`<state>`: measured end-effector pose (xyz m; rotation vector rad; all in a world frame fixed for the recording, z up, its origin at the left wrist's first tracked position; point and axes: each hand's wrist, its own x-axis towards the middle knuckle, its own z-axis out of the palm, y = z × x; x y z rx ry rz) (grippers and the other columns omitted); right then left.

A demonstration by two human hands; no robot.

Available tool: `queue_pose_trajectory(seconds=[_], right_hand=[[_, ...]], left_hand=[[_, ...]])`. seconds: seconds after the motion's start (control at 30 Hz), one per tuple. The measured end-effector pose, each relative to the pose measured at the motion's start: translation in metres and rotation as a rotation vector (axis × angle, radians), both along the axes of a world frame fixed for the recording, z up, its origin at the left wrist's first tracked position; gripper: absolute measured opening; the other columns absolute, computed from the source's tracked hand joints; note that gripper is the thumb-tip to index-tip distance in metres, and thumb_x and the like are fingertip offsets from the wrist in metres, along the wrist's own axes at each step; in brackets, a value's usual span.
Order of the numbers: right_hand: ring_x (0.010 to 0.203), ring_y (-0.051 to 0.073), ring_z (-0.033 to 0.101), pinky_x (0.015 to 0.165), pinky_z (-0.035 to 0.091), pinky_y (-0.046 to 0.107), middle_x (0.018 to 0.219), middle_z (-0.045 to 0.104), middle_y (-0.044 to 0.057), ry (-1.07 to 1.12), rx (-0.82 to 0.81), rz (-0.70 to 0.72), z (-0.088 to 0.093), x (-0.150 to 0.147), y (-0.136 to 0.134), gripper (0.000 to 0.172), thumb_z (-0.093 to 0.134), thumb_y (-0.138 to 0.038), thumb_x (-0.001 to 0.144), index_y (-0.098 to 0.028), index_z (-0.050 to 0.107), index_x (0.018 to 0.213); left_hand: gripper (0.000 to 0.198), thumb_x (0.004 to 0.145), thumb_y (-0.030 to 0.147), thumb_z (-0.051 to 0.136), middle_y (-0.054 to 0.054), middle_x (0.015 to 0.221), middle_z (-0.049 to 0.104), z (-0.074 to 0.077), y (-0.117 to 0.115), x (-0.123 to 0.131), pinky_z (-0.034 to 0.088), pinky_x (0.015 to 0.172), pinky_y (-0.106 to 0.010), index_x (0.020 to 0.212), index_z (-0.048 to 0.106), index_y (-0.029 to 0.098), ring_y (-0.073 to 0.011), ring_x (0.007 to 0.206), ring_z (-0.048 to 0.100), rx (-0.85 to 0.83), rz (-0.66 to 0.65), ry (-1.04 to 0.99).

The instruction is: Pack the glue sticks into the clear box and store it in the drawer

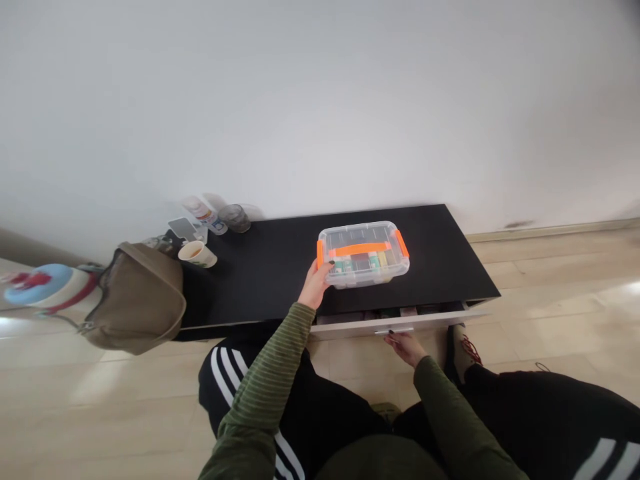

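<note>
Currently, the hands are well apart. The left hand (315, 285) grips the near left corner of a clear plastic box (364, 255), its fingers (326, 268) wrapped over the rim. The box has orange latches and an orange handle band, and small packages of several colours are visible inside. It sits near the front edge of a black tabletop (280, 273). The right hand (406, 348) is lower down, its fingertips (393, 338) at or just under the metal pull (395, 331) of a white drawer (440, 320), though whether they grip it cannot be told. The drawer stands partly open beneath the tabletop, with boxed items showing inside. Toward the far left end of the tabletop stand a paper cup (197, 254) and a glass tumbler (234, 218), with an olive-brown bag (135, 300) hanging over the end. A sneaker with red laces (463, 353) shows on the tiled floor (550, 333).
</note>
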<state>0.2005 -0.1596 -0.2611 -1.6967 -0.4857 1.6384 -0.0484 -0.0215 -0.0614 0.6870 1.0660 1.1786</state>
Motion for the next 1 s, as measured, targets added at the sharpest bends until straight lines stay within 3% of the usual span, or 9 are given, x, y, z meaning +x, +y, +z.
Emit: queue_pose_trajectory(seconds=[0.13, 0.33, 0.4, 0.47, 0.57, 0.67, 0.83, 0.93, 1.0], right_hand=[[0.082, 0.023, 0.073, 0.062, 0.056, 0.027, 0.073, 0.07, 0.007, 0.001, -0.122, 0.074, 0.008, -0.003, -0.021, 0.016, 0.071, -0.023, 0.073, -0.021, 0.055, 0.072], [0.057, 0.019, 0.07, 0.056, 0.056, 0.028, 0.067, 0.068, 0.006, 0.024, -0.204, 0.375, 0.038, -0.021, -0.053, 0.02, 0.076, -0.025, 0.068, -0.015, 0.06, 0.068], [0.064, 0.019, 0.071, 0.057, 0.055, 0.027, 0.075, 0.071, 0.008, 0.054, -0.078, 0.489, 0.057, -0.025, -0.06, 0.021, 0.073, -0.033, 0.072, -0.014, 0.064, 0.072], [0.073, 0.02, 0.072, 0.058, 0.055, 0.027, 0.083, 0.072, 0.008, 0.01, 0.153, 0.569, 0.077, -0.023, -0.062, 0.026, 0.064, -0.041, 0.08, -0.015, 0.068, 0.082], [0.09, 0.022, 0.07, 0.071, 0.055, 0.031, 0.097, 0.074, 0.008, -0.278, 0.454, 0.545, 0.097, -0.012, -0.057, 0.03, 0.055, -0.04, 0.084, -0.019, 0.07, 0.099], [0.095, 0.023, 0.069, 0.082, 0.051, 0.034, 0.102, 0.074, 0.007, -0.559, 0.496, 0.522, 0.102, -0.001, -0.053, 0.029, 0.053, -0.034, 0.084, -0.021, 0.07, 0.103], [0.081, 0.024, 0.07, 0.072, 0.048, 0.032, 0.086, 0.075, 0.006, -0.788, 0.417, 0.631, 0.099, 0.0, -0.058, 0.026, 0.05, -0.032, 0.085, -0.022, 0.073, 0.092], [0.079, 0.024, 0.07, 0.07, 0.048, 0.032, 0.082, 0.075, 0.006, -0.78, 0.392, 0.653, 0.098, 0.003, -0.062, 0.024, 0.053, -0.035, 0.084, -0.022, 0.073, 0.088], [0.075, 0.023, 0.07, 0.063, 0.049, 0.03, 0.082, 0.076, 0.005, -0.657, 0.336, 0.631, 0.095, 0.008, -0.064, 0.023, 0.055, -0.035, 0.082, -0.022, 0.072, 0.091]], left_hand=[[0.046, 0.068, 0.032, 0.074, -0.003, 0.093, 0.069, -0.003, 0.003, 0.0, 0.051, 0.073, -0.03, 0.11, 0.062, 0.021, -0.0168, 0.081, 0.064, -0.004, 0.004, 0.001], [0.047, 0.068, 0.031, 0.072, -0.003, 0.097, 0.068, -0.005, 0.002, 0.003, 0.05, 0.071, -0.028, 0.113, 0.061, 0.022, -0.0163, 0.082, 0.064, 0.015, 0.017, 0.0], [0.046, 0.069, 0.031, 0.071, -0.003, 0.096, 0.068, -0.005, 0.001, 0.005, 0.051, 0.071, -0.028, 0.114, 0.061, 0.022, -0.0163, 0.082, 0.064, 0.036, 0.026, -0.008], [0.047, 0.07, 0.031, 0.071, -0.003, 0.097, 0.068, -0.006, -0.001, 0.006, 0.051, 0.072, -0.029, 0.115, 0.06, 0.022, -0.0168, 0.084, 0.064, 0.046, 0.034, -0.015], [0.049, 0.069, 0.03, 0.071, -0.004, 0.1, 0.068, -0.007, -0.004, 0.006, 0.052, 0.074, -0.03, 0.115, 0.06, 0.022, -0.0181, 0.087, 0.065, 0.05, 0.043, -0.025], [0.05, 0.068, 0.029, 0.071, -0.004, 0.1, 0.069, -0.008, -0.012, 0.007, 0.052, 0.076, -0.031, 0.116, 0.059, 0.021, -0.0192, 0.089, 0.066, 0.08, 0.055, -0.025], [0.041, 0.069, 0.028, 0.069, -0.003, 0.092, 0.069, -0.007, -0.036, 0.009, 0.05, 0.076, -0.029, 0.109, 0.062, 0.018, -0.0183, 0.086, 0.066, 0.142, 0.151, -0.027], [0.035, 0.069, 0.027, 0.069, -0.001, 0.086, 0.067, -0.008, -0.054, 0.009, 0.048, 0.074, -0.026, 0.102, 0.065, 0.017, -0.0155, 0.081, 0.064, 0.16, 0.229, -0.019], [0.032, 0.069, 0.026, 0.068, 0.0, 0.083, 0.066, -0.009, -0.066, 0.007, 0.047, 0.073, -0.025, 0.1, 0.066, 0.017, -0.0142, 0.079, 0.063, 0.166, 0.26, -0.008]])
